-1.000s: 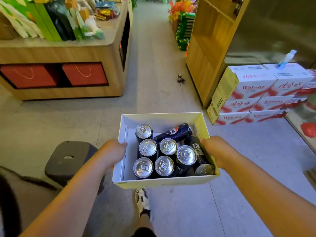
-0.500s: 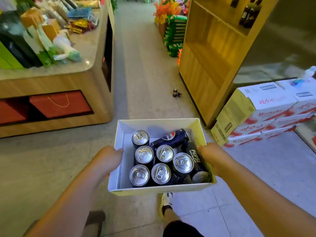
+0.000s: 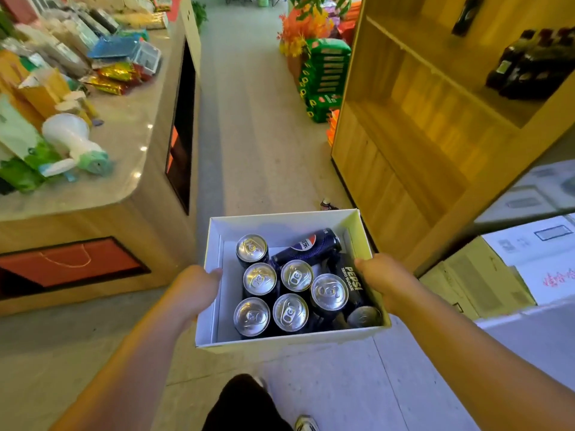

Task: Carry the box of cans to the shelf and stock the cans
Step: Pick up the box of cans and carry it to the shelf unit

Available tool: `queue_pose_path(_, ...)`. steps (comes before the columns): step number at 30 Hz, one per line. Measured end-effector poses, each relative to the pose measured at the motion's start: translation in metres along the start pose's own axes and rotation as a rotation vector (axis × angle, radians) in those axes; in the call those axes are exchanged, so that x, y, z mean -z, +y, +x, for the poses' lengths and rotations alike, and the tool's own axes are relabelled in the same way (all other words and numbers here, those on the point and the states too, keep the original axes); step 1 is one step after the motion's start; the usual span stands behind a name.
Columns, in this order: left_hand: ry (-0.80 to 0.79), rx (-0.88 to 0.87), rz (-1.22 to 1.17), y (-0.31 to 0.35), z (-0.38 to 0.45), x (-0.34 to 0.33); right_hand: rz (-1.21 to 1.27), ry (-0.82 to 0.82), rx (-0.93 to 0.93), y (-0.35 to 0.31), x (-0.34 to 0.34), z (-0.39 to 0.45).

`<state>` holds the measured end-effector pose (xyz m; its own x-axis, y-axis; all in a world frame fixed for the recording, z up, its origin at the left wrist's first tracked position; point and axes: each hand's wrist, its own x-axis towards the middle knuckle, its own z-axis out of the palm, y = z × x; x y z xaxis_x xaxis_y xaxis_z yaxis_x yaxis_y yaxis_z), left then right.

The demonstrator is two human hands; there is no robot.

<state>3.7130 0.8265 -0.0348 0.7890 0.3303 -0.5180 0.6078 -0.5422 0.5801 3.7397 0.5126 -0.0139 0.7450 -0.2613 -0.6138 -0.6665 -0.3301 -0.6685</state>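
Both hands grip the box point(image 3: 281, 343) by its side walls, but the fingers go under and outside it — only the left hand point(image 3: 194, 289) and right hand point(image 3: 381, 279) backs and thumbs show. The small bottle point(image 3: 326, 205) on the floor is half hidden behind the box's far rim. The dark bottles point(image 3: 529, 68) on the shelf point(image 3: 413, 144) are blurred — labels unreadable. The white cartons point(image 3: 529, 259) run off the right edge, their print smeared. The goods on the left surface point(image 3: 130, 169) are cut off too.
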Motion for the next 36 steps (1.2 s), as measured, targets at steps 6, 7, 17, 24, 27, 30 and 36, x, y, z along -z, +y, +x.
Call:
queue_pose_path(6,-0.016,-0.041,0.096,0.087,0.152,0.031,0.087,-0.004,-0.073,-0.098,-0.032,0.127)
queue_pose_path(7,-0.026,-0.054,0.109,0.101,0.18,0.037,0.097,0.0,-0.079,-0.115,-0.038,0.147)
queue_pose_path(17,-0.07,-0.123,0.355,0.274,0.408,0.09,0.219,0.089,-0.172,-0.274,-0.064,0.328)
queue_pose_path(24,-0.091,-0.165,0.421,0.393,0.545,0.076,0.284,0.121,-0.184,-0.36,-0.045,0.463)
queue_pose_path(27,-0.094,-0.158,0.407,0.448,0.606,0.066,0.292,0.124,-0.187,-0.398,-0.028,0.523)
queue_pose_path(30,-0.122,-0.157,0.445,0.504,0.645,0.06,0.298,0.142,-0.196,-0.435,-0.012,0.564)
queue_pose_path(36,-0.194,-0.192,0.566,0.597,0.713,0.045,0.368,0.183,-0.251,-0.479,0.014,0.636)
